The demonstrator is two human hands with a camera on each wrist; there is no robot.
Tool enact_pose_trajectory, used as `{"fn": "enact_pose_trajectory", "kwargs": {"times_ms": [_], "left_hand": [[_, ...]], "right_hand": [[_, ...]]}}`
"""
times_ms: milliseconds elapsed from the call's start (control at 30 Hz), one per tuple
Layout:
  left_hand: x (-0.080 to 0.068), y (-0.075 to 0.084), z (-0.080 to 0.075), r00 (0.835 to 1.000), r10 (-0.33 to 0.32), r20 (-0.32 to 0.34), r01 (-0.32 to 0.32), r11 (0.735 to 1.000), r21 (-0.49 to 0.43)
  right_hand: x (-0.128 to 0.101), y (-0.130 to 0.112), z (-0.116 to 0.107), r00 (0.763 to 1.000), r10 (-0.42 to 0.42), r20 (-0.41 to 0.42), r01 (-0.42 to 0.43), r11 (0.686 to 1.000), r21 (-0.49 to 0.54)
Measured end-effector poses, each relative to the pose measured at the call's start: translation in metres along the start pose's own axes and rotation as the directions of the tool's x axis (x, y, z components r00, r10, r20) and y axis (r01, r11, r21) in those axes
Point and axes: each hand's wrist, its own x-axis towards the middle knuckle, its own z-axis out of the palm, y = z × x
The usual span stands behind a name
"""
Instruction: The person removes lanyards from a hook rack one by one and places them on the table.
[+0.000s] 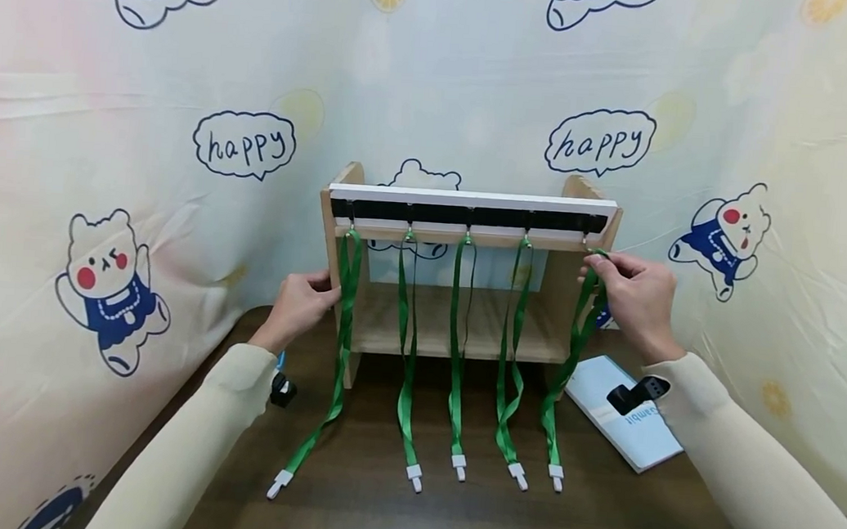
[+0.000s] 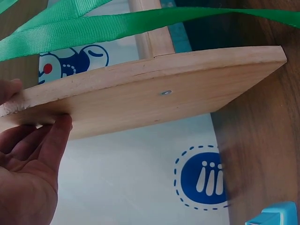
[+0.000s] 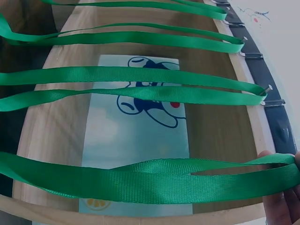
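My right hand (image 1: 638, 300) pinches the upper loop of the rightmost green lanyard (image 1: 561, 381), close below the last hook (image 1: 585, 239) of a wooden rack (image 1: 434, 318). Whether that loop sits on the hook is hard to tell. In the right wrist view, fingertips (image 3: 276, 208) hold the same lanyard (image 3: 201, 187) at its looped end. My left hand (image 1: 301, 305) grips the front edge of the rack's left side panel (image 2: 140, 101), thumb on one face and fingers on the other. Several other green lanyards (image 1: 456, 365) hang from the hooks, white clips (image 1: 459, 464) down.
Along the rack's top front runs a white bar (image 1: 472, 197) with a black strip (image 1: 442, 214). A light blue booklet (image 1: 627, 410) lies on the dark wooden table (image 1: 405, 525) at the right. Behind stands a printed cloth (image 1: 436, 77). Both wrists wear dark devices (image 1: 638, 394).
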Motion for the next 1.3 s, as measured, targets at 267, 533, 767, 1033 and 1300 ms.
{"fn": "enact_pose_trajectory", "kwargs": {"times_ms": [267,533,767,1033,1300], "left_hand": [[0.0,0.0,0.0,1.0,-0.001,-0.001,0.001,1.0,0.015],[0.0,0.001,0.0,1.0,-0.008,0.017,0.009,1.0,-0.002],[0.0,-0.001,-0.002,1.0,0.011,-0.003,-0.011,1.0,0.009],[0.0,-0.002,-0.001,1.0,-0.005,0.008,0.005,1.0,0.009],[0.001,0.001,-0.001,1.0,-0.003,0.007,0.003,1.0,0.006]], "right_hand": [[-0.007,0.001,-0.009,0.999,0.043,-0.007,-0.043,0.999,-0.018],[-0.016,0.005,-0.02,0.999,0.027,-0.029,-0.028,0.999,-0.032],[-0.025,0.012,-0.023,0.999,0.038,0.004,-0.037,0.997,-0.069],[-0.043,0.032,-0.024,0.997,0.065,0.036,-0.064,0.998,-0.021],[-0.054,0.045,-0.026,0.986,0.158,0.061,-0.162,0.983,0.081]]}}
